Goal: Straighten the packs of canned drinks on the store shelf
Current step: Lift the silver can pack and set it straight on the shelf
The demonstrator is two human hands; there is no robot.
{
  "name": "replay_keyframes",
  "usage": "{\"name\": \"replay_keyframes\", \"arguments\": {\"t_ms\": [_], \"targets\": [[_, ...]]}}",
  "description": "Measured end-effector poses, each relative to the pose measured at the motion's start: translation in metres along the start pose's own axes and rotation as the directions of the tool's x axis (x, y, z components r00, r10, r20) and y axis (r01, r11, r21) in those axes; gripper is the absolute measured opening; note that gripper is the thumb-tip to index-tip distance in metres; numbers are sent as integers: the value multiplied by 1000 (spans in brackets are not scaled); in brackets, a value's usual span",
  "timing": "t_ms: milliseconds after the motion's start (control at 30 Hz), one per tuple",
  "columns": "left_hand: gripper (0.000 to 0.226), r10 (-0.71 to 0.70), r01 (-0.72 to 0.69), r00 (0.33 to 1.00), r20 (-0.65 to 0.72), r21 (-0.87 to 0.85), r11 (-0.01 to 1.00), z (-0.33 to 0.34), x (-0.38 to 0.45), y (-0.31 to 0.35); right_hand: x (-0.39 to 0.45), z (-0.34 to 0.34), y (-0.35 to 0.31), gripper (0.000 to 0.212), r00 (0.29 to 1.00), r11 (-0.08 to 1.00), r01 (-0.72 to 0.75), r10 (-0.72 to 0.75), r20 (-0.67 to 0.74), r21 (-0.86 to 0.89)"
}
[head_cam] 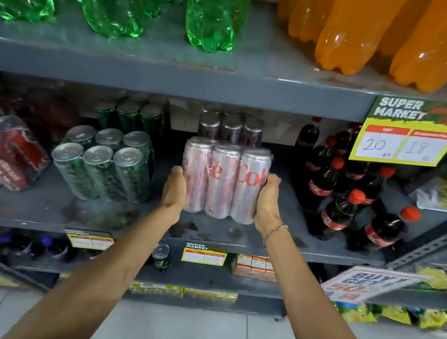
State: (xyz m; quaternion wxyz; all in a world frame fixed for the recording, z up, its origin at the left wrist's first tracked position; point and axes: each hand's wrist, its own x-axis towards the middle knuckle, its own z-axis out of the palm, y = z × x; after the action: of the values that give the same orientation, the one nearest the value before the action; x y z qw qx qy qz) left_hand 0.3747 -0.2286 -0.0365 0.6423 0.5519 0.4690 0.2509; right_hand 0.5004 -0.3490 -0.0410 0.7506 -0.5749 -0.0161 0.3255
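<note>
step: squaring silver can pack (224,180) on shelf (237,235) | left hand (174,188) and right hand (269,199) pressed on its sides | next — nudge it flush, in line with green pack (106,164)

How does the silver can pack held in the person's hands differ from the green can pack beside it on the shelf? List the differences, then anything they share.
1. The silver pack has silver cans with red lettering; the green pack has green cans.
2. The silver pack is gripped at its sides by the left hand and right hand; the green pack is untouched.
3. The silver pack faces squarely forward; the green pack sits turned at an angle.

Both are clear-wrapped packs.
</note>
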Motion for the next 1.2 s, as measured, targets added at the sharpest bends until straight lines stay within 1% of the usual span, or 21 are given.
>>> {"name": "replay_keyframes", "arguments": {"t_ms": [67, 133, 233, 300, 367, 400, 433, 467, 533, 567, 633, 667, 733, 767, 800, 867, 933, 1000, 1033, 1100, 1200], "targets": [[43, 41, -41, 999, 1, -124, 992, 2, -3, -4, 4, 2, -6, 29, 995, 998, 56, -57, 81, 9], [41, 94, -88, 995, 15, -208, 974, 5, -3, -3, 13, 2, -6, 34, 994, 996, 86, -89, 66, 38], [39, 115, -104, 993, 24, -262, 959, 9, 6, -9, 27, -2, 4, 29, 994, 993, 111, -112, 14, 51], [40, 90, -79, 995, 30, -273, 959, 10, 10, -16, 28, -2, 10, 41, 992, 991, 128, -129, 8, 38], [48, 75, -58, 996, 54, -275, 960, 10, 16, -26, 24, -1, 11, 62, 990, 990, 139, -139, 3, 25], [51, 80, -61, 995, 61, -269, 961, 9, 19, -29, 25, -1, 11, 68, 989, 989, 145, -145, 3, 11], [52, 90, -70, 994, 66, -258, 964, 8, 20, -31, 27, -1, 12, 66, 988, 988, 153, -153, 5, -19], [53, 99, -76, 992, 82, -254, 964, 7, 21, -32, 30, -3, 14, 56, 985, 983, 174, -174, 12, -61], [54, 113, -82, 987, 117, -245, 966, 6, 22, -34, 37, -8, 19, 21, 971, 966, 238, -239, -5, -99], [54, 112, -83, 986, 121, -227, 970, 6, 21, -32, 38, -10, 20, 11, 962, 957, 268, -271, -22, -108], [54, 96, -78, 990, 100, -165, 983, 6, 14, -25, 37, -14, 18, 9, 958, 953, 283, -287, -22, -111], [54, 90, -80, 994, 65, -142, 987, 6, 9, -20, 37, -15, 16, 16, 962, 958, 272, -273, 2, -88], [56, 104, -111, 992, -78, -91, 990, 9, -11, -14, 36, -13, 7, 52, 982, 986, 166, -163, 97, -20], [58, 126, -135, 981, -145, -55, 989, 12, -25, -13, 36, -12, 2, 65, 980, 992, 125, -122, 158, -8], [62, 152, -159, 974, -167, -28, 987, 16, -42, -17, 36, -12, -2, 73, 971, 995, 103, -100, 216, -3], [68, 183, -183, 981, -70, 11, 983, 29, -80, -31, 38, -12, -8, 82, 961, 994, 104, -89, 263, -45], [69, 176, -183, 978, 108, 67, 981, 42, -106, -42, 36, -13, -10, 86, 960, 989, 117, -90, 265, -90], [69, 178, -207, 954, 240, 102, 973, 52, -111, -43, 31, -15, -8, 85, 960, 986, 131, -100, 261, -101], [68, 185, -222, 947, 262, 116, 968, 56, -109, -39, 27, -16, -7, 83, 965, 986, 134, -107, 239, -99], [68, 189, -225, 952, 240, 136, 965, 58, -102, -32, 16, -20, 0, 79, 978, 981, 163, -147, 149, -104], [64, 214, -245, 955, 205, 141, 959, 49, -83, -32, -11, -24, 18, 71, 971, 968, 220, -229, -62, -124]]}}
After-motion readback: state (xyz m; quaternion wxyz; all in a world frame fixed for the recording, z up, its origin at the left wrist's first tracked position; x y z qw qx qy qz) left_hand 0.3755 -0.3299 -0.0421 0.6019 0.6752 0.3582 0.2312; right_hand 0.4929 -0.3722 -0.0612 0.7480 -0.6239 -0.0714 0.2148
